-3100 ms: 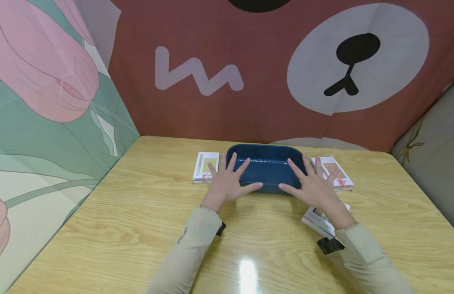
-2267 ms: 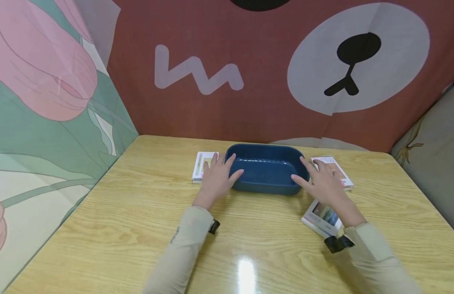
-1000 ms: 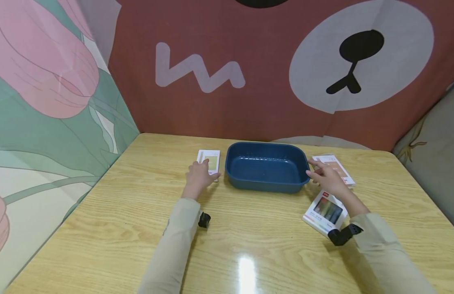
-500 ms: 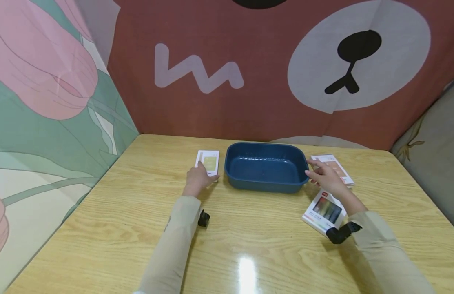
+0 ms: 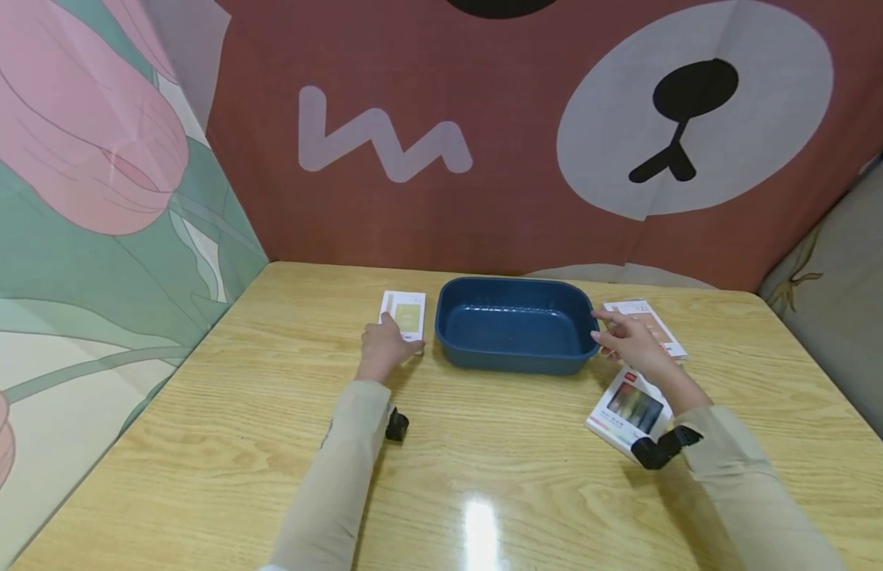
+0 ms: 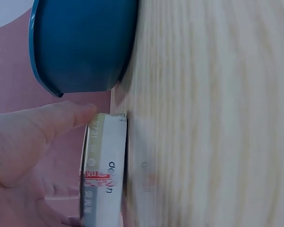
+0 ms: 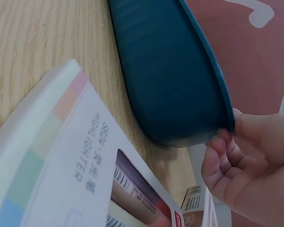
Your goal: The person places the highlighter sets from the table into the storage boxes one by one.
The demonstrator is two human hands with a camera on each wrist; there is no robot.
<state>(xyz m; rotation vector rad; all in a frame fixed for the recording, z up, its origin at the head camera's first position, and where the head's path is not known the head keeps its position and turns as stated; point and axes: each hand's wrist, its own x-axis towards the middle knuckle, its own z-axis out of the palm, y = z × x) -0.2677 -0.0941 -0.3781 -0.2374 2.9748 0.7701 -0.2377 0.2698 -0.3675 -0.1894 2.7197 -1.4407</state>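
Note:
A white highlighter box (image 5: pixel 410 316) lies flat left of the dark blue plastic bin (image 5: pixel 514 361). My left hand (image 5: pixel 385 346) grips this box across its near part, thumb on the right corner and fingers along the left side. In the left wrist view the thumb touches the top edge of the box's end (image 6: pixel 109 165); most fingers are hidden. At the bin's right end, my right hand (image 5: pixel 635 346) pinches the rim, as the right wrist view shows with the bin wall (image 7: pixel 175 85) beside the curled fingers. The bin stands empty on the table.
Behind the right hand lies a white box with an orange panel (image 5: pixel 651 321). A windowed highlighter box (image 5: pixel 630 408) sits under the right wrist, tilted slightly. The wooden table (image 5: pixel 484 460) meets a brown patterned backdrop (image 5: pixel 412 222) at its far edge.
Both hands were spread over the bin's near corners. The left has moved left onto the highlighter box; the right has shifted to the bin's right rim. Over the last second little has moved.

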